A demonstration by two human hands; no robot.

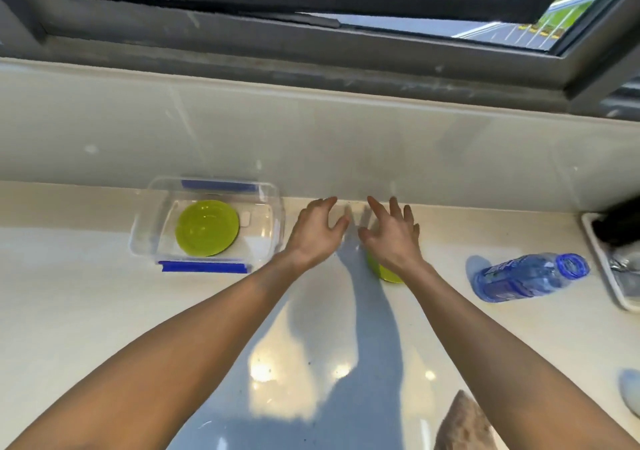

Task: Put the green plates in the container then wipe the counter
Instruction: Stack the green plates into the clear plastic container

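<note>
Both hands, left hand (pixel 317 229) and right hand (pixel 391 233), are hovering open and empty; the right is covering the second plate (pixel 388 273), probably readying a pickup toward the container (pixel 273 221) at nine o'clock.

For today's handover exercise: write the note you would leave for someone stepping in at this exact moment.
Left hand and right hand: both open, empty, held over the counter near the back wall.
One green plate lies in the clear container.
Second green plate sits on the counter, mostly hidden under the right wrist.
Left: put that plate in, then wipe the counter.
</note>
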